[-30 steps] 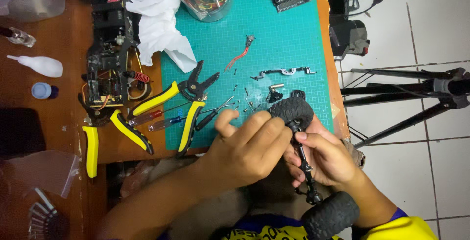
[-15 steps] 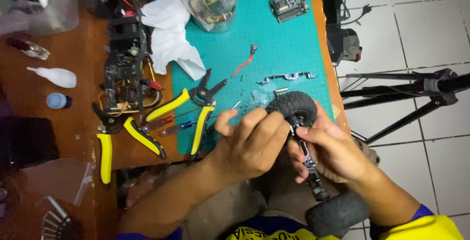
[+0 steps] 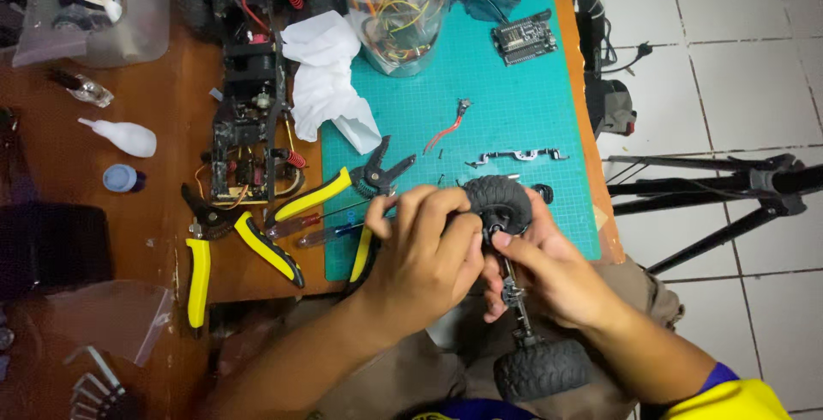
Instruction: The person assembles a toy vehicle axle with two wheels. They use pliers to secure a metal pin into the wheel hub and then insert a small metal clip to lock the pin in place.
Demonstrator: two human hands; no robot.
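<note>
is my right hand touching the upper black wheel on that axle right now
Touching. The head view shows the right hand with its fingertips pressed against the hub side of the upper black wheel, with no gap visible between them.

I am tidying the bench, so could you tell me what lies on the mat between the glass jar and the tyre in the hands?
In the head view, a small red wire lies between the glass jar and the tyre.

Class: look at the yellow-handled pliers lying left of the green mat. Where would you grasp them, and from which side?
Grip the yellow-handled pliers by both yellow handles, coming from above at the table's near edge. The handles splay toward the person with bare wood around them; the black jaws point away toward the model chassis.
</note>
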